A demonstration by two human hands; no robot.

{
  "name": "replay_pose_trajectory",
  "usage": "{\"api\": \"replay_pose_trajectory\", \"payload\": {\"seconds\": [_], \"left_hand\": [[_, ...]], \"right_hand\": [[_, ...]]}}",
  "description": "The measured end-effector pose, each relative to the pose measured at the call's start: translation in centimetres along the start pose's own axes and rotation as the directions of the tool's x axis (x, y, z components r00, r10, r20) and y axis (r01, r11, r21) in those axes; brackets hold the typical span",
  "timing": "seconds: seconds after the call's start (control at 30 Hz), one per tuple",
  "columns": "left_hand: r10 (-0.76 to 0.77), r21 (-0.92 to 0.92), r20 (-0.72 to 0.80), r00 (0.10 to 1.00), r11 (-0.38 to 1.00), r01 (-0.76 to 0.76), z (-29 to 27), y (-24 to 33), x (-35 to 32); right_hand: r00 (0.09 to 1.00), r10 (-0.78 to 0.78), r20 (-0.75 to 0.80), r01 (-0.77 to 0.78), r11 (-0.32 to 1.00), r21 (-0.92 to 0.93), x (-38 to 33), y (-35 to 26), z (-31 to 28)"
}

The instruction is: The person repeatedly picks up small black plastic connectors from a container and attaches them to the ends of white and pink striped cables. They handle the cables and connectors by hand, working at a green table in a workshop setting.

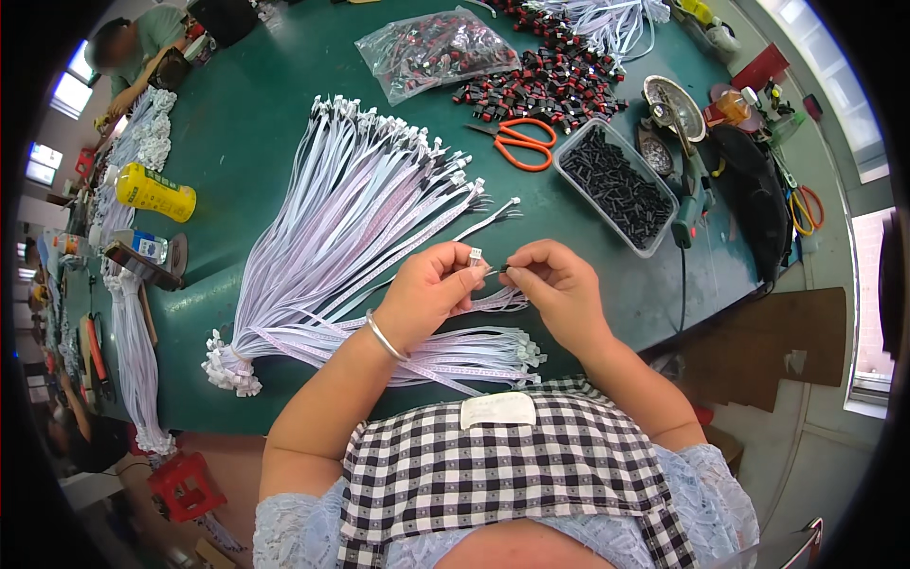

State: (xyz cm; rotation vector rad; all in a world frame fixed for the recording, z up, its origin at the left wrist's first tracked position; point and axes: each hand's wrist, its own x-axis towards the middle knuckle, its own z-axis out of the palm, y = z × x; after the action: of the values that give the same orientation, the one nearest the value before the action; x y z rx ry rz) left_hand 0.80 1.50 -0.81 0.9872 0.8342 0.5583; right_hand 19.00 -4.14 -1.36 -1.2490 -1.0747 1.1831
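My left hand [434, 289] pinches a thin cable end with a small white plug connector [475, 256] standing up between thumb and forefinger. Close beside it, my right hand [567, 296] is closed at the fingertips on a small thin black piece [502, 270]; whether it is a tube or a wire end is too small to tell. The two hands nearly meet over the table. Behind and left of them fans a large bundle of white flat cables [313, 218] with white plugs and dark wire ends. More cable ends [493, 353] lie under my left forearm.
A clear tub of short black tubes [616, 185] stands right of my hands. Beyond lie orange-handled scissors [524, 142], a pile of black-and-red connectors [559, 85] and a plastic bag [436, 52]. A yellow bottle [156, 192] is at left. Another person [142, 52] sits far left.
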Motion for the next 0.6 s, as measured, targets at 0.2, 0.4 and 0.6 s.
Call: {"api": "replay_pose_trajectory", "payload": {"seconds": [0.2, 0.4, 0.6], "left_hand": [[-0.003, -0.025, 0.013, 1.0, 1.0, 0.003, -0.12, -0.04, 0.06], [-0.003, -0.054, 0.027, 1.0, 0.999, 0.004, -0.12, -0.05, -0.1], [0.003, -0.033, 0.038, 0.999, 0.999, -0.002, -0.04, -0.04, -0.06]], "right_hand": [[0.999, 0.032, 0.018, -0.033, 0.999, 0.016, 0.19, 0.33, -0.1], [0.998, 0.053, 0.031, -0.054, 0.998, 0.021, 0.04, 0.09, -0.17], [0.998, 0.046, 0.048, -0.048, 0.998, 0.041, -0.14, -0.18, 0.16]]}}
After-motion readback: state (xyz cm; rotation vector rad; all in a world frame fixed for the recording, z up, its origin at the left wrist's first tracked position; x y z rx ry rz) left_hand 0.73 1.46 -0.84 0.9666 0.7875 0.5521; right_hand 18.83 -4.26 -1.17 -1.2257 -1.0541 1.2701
